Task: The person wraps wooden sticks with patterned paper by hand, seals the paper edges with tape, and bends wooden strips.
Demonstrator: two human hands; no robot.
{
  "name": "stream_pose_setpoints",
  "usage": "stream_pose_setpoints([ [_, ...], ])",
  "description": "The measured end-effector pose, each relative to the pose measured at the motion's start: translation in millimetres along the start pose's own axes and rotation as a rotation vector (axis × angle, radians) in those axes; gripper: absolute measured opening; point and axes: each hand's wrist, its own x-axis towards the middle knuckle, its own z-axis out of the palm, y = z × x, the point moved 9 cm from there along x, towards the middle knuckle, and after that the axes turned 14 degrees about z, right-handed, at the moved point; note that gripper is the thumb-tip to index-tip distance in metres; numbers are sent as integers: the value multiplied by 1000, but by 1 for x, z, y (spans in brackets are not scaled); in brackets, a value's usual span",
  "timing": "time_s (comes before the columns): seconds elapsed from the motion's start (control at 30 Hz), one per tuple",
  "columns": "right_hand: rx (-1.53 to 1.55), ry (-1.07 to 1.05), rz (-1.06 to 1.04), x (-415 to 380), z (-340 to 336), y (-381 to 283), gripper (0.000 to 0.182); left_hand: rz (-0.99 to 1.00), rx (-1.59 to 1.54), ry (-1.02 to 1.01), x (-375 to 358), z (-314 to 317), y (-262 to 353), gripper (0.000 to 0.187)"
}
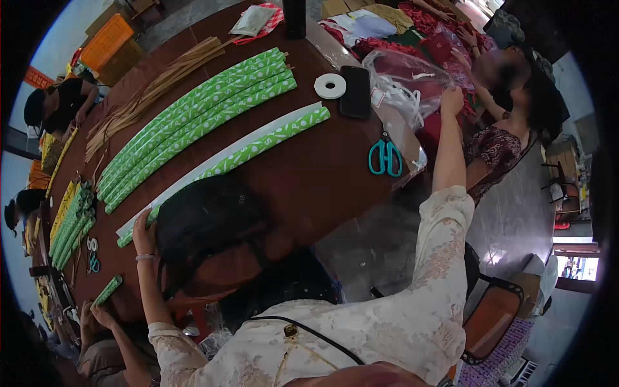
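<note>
My left hand rests with fingers stretched over the near end of a long green patterned paper strip, partly rolled, with a white edge. Beside that hand, a black bag covers part of the strip. At the right, my right hand is closed on the edge of a clear plastic bag, pulling it taut. White loops show in or under the plastic. Teal-handled scissors lie nearby, with a black phone and a white tape roll.
Several green patterned rolls and tan strips lie across the brown table. Co-workers sit at the left and right; one person's hands hold a short green roll. An orange crate stands behind.
</note>
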Motion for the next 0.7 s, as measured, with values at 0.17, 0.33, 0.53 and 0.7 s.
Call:
stream_pose_setpoints([
  [0.17, -207, -260, -277, 16, 10, -2, 35, 4, -33, 12, 1, -3, 4, 43],
  [0.33, 24, -195, 115, 40, -15, 39, 37, 4, -7, 35, 1, -2, 0, 42],
  [0.53, 151, -100, -292, 6, -51, -34, 34, 16, 24, 0, 0, -1, 2, 43],
  [0.7, -98, -454, -179, 7, -4, 13, 49, 28, -7, 19, 0, 0, -2, 43],
])
